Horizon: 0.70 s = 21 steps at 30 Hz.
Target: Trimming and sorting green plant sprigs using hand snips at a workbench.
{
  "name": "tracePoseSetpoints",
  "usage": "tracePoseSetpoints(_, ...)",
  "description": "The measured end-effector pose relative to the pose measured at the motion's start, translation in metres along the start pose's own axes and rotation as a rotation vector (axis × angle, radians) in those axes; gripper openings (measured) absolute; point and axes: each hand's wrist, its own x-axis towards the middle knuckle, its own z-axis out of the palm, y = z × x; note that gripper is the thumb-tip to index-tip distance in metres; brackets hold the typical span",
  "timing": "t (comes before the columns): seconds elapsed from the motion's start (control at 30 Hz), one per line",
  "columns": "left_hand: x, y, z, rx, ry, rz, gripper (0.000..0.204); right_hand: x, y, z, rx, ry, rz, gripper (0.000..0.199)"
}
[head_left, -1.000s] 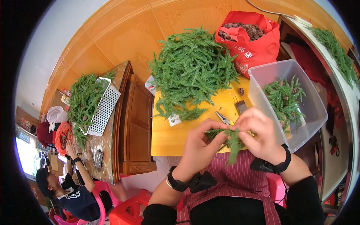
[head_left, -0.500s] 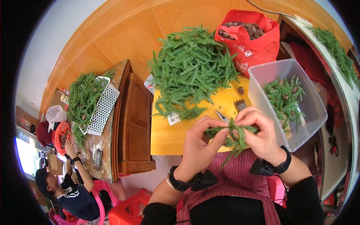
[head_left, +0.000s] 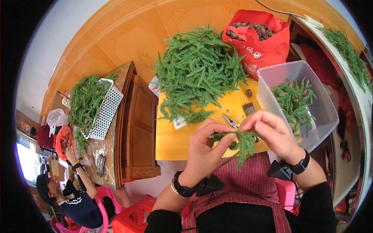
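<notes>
Over the near edge of the yellow table, a small bunch of green artificial pine sprigs is pinched between the thumb and fingers of my left hand. My right hand is closed, its fingertips bent in at the top of the bunch; what lies between them is too small to make out. Just beyond my hands rests a pair of pliers, jaws pointing away, its handles hidden behind the sprigs. A bundle of dark thin sticks or wires and a brown pine cone lie further back.
A big heap of pine sprigs covers the table's far side, beside a red bag of pine cones. At right stands a clear plastic bin holding sprigs with cones. Leftward, a person works at another table with a white basket.
My right hand has shifted slightly right and turned, its fingers lifting off the side of the bunch to its top. The sprigs now hang together under my left fingertips.
</notes>
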Motion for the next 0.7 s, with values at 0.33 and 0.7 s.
tracePoseSetpoints(0.33, 0.002, 0.008, 0.000, 0.278, -0.044, 0.199, 0.012, 0.004, 0.001, -0.009, 0.174, -0.226, 0.310, 0.013)
tracePoseSetpoints(0.7, 0.002, 0.015, 0.002, 0.193, -0.133, 0.059, 0.010, 0.001, -0.011, -0.012, -0.110, -0.223, 0.126, 0.014)
